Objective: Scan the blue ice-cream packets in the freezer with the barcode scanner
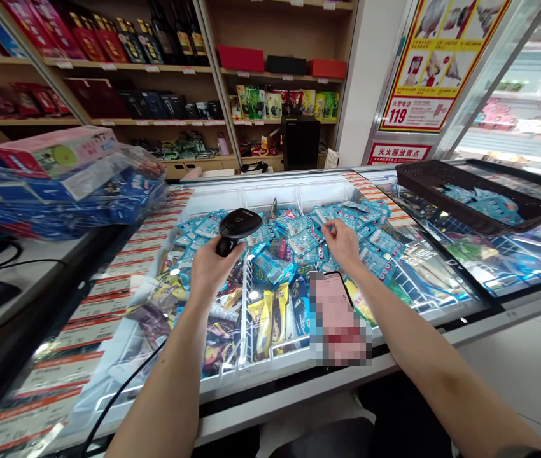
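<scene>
My left hand (213, 264) is wrapped round the handle of a black barcode scanner (240, 224), its head tilted over the packets. The scanner's cable runs down along my left forearm. Many small blue packets (303, 236) lie spread and overlapping on the glass top of a chest freezer (182, 219). My right hand (342, 242) is over the right part of these packets, fingers curled in a pinch. Whether a packet's edge is between those fingertips, I cannot tell. A phone (340, 299) with a pink, partly pixelated screen lies on the glass near the front edge.
Under the glass are wrapped ice creams (280, 312) in wire baskets. A brown plastic tray (471, 197) holding more blue packets stands at the right. Boxes in clear plastic (60, 178) are stacked at the left. Price labels (103, 299) line the freezer; stocked shelves (132, 67) stand behind.
</scene>
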Demonstrator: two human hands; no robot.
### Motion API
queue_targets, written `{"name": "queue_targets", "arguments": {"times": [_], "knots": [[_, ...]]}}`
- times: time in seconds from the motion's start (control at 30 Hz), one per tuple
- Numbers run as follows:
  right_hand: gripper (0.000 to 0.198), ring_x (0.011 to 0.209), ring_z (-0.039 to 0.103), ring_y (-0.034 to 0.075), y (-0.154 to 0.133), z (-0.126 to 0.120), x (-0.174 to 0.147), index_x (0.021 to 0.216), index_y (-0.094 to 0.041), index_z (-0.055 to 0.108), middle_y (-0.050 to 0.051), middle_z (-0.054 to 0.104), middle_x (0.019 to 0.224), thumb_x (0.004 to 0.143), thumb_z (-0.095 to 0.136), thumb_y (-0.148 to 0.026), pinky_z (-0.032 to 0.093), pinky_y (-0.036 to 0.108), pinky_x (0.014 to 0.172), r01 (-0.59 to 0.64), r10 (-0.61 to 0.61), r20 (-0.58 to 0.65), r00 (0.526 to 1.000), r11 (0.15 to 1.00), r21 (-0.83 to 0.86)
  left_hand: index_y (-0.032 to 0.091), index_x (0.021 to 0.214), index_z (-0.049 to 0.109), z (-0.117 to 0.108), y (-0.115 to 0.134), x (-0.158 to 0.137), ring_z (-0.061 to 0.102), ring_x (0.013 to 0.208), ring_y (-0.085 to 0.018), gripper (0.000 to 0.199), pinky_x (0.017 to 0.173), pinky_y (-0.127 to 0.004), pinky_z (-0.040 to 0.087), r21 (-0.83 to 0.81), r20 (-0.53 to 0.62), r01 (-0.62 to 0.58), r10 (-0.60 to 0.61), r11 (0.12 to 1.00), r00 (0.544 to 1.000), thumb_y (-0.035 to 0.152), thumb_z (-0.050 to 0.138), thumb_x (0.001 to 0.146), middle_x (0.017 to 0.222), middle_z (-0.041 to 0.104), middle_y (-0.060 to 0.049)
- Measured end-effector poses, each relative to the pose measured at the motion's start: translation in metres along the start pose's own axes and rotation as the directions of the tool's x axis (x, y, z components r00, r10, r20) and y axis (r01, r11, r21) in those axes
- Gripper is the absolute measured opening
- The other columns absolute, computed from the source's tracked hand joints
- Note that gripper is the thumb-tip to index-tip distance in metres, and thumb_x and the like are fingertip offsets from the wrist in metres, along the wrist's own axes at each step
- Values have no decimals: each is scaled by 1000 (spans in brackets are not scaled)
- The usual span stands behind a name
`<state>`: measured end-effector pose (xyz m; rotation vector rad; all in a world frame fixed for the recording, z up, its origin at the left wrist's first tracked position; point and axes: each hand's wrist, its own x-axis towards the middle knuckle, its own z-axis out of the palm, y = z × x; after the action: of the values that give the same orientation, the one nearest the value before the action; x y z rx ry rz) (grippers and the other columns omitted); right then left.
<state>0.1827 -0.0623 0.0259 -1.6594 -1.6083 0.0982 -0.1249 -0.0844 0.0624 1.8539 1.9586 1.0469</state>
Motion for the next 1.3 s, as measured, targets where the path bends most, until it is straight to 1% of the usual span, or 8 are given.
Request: {"name": "queue_targets", "arguments": {"times": [0.13, 0.3, 0.6, 0.87, 1.0, 1.07, 1.17, 1.3], "knots": [[26, 76, 64, 24, -12, -1, 2, 106, -22, 64, 5, 69, 79, 96, 46, -37, 42, 32, 72, 8, -8, 2, 1000, 997, -72, 18, 85, 67, -5, -7, 4, 54, 60, -19, 47, 51, -26, 33, 4, -27, 33, -33, 999, 999, 62, 59, 72, 64, 63, -5], [26, 88, 64, 25, -38, 7, 9, 104, -23, 69, 7, 71, 96, 95, 47, -34, 44, 32, 75, 155, -135, 130, 982, 975, -161, 19, 84, 66, -7, -11, 5, 57, 64, -20, 47, 51, -25, 32, -8, -36, 32, -33, 999, 999, 64, 58, 72, 65, 63, -4], [34, 104, 59, 26, -67, 45, 39, 111, -20, 71, 12, 69, 106, 97, 45, -35, 40, 36, 93, 446, -352, 372, 859, 871, -204, 18, 79, 65, -13, -21, 9, 58, 62, -21, 45, 52, -26, 34, -26, -57, 96, -98, 995, 994, 62, 58, 71, 62, 62, -5], [76, 122, 52, 36, -82, 76, 59, 147, -24, 41, 18, 59, 129, 88, 37, -71, 38, 46, 97, 455, -253, 571, 781, 856, -243, 20, 74, 61, -15, -30, 9, 58, 58, -20, 46, 52, -27, 34, -81, -69, 112, -117, 990, 991, 65, 57, 73, 59, 62, -4], [78, 125, 49, 35, -89, 83, 64, 142, -24, 46, 19, 57, 130, 81, 52, -72, 35, 47, 101, 487, -245, 624, 742, 837, -250, 19, 79, 63, -15, -30, 9, 57, 57, -19, 46, 52, -27, 34, -66, -60, 109, -113, 992, 992, 64, 56, 73, 61, 63, -4], [78, 124, 50, 35, -92, 82, 63, 134, -19, 52, 20, 57, 129, 75, 63, -69, 37, 47, 100, 467, -234, 619, 750, 849, -246, 19, 82, 64, -15, -30, 10, 57, 58, -19, 46, 52, -27, 34, -54, -65, 106, -109, 993, 992, 63, 56, 74, 63, 63, -5], [77, 114, 57, 34, -95, 77, 60, 125, -13, 52, 19, 63, 119, 68, 74, -60, 42, 43, 93, 378, -192, 561, 805, 895, -236, 18, 83, 64, -14, -30, 9, 57, 59, -19, 46, 52, -27, 34, -45, -69, 105, -108, 993, 992, 63, 56, 74, 64, 63, -5], [55, 92, 65, 27, -90, 61, 51, 124, -17, 46, 11, 69, 100, 78, 71, -35, 46, 35, 79, 249, -172, 421, 891, 959, -136, 18, 82, 64, -14, -25, 7, 58, 61, -20, 46, 51, -26, 33, -52, -51, 73, -75, 996, 996, 63, 57, 73, 64, 63, -5]]}}
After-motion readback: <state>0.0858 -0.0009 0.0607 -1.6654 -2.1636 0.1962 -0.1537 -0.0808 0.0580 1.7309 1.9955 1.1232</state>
